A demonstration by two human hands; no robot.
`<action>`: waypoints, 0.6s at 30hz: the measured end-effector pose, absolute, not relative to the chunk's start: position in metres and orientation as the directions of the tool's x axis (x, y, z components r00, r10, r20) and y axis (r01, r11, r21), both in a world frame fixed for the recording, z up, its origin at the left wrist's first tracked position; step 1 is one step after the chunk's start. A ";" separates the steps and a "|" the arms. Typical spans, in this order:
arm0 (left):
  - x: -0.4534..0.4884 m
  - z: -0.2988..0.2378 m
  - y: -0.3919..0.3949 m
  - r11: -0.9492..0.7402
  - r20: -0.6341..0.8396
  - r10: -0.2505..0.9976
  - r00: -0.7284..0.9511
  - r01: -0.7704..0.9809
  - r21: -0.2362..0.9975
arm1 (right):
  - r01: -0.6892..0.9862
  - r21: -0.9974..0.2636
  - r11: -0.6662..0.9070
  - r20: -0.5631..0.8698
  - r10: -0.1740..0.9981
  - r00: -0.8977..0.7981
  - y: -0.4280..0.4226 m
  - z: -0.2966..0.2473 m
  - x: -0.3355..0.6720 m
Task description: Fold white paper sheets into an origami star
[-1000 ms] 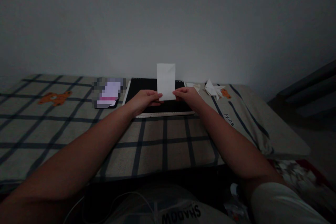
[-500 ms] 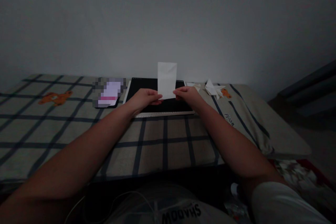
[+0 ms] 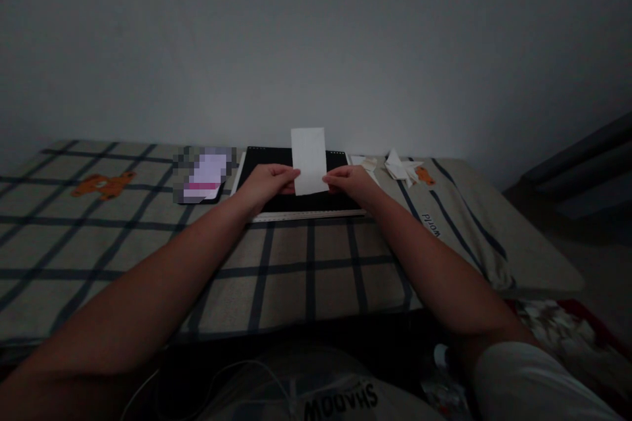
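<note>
- Left hand (image 3: 273, 179) and right hand (image 3: 349, 177), each pinching a side edge of the white paper sheet (image 3: 309, 156), low down!
- The sheet stands near upright between them, over the black punched-hole pad (image 3: 261, 159); this looks like the handling step, and any next move seems to call for an even, light grip.
- Right of the right hand, folded paper (image 3: 401, 168); left of the left hand, a smartphone (image 3: 210, 174), well apart.

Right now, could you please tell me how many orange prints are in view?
2: one print left of the phone, another print right of the folded paper; the arms may hide more.
</note>
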State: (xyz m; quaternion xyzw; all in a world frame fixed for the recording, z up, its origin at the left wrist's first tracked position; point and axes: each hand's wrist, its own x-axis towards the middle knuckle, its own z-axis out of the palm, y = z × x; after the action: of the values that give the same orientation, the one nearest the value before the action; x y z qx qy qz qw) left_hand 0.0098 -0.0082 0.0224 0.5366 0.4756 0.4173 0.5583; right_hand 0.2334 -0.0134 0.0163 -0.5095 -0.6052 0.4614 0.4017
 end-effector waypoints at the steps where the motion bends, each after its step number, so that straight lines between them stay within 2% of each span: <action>1: 0.009 0.022 -0.007 0.059 -0.063 0.984 0.166 0.024 0.998 | 0.241 -0.969 0.050 0.010 0.986 -0.164 -0.014 0.017 0.233; 6: 0.008 0.023 -0.005 0.025 -0.030 0.994 0.106 0.048 0.999 | 0.167 -0.986 0.004 -0.033 0.976 -0.215 -0.013 0.015 0.232; 13: 0.010 0.027 -0.010 0.065 -0.069 0.981 0.181 0.029 0.997 | -0.080 -0.996 -0.049 -0.031 0.976 -0.215 -0.009 0.010 0.233; 18: 0.012 0.024 -0.011 0.111 -0.114 0.967 0.226 0.026 0.994 | -0.010 -0.998 -0.056 -0.054 0.986 -0.157 -0.010 0.012 0.232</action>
State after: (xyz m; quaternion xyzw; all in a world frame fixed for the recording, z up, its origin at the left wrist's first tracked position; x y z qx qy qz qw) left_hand 0.0120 -0.0106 0.0239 0.5282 0.4702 0.4071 0.5781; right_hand 0.2322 -0.0104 0.0119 -0.4690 -0.5203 0.5549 0.4488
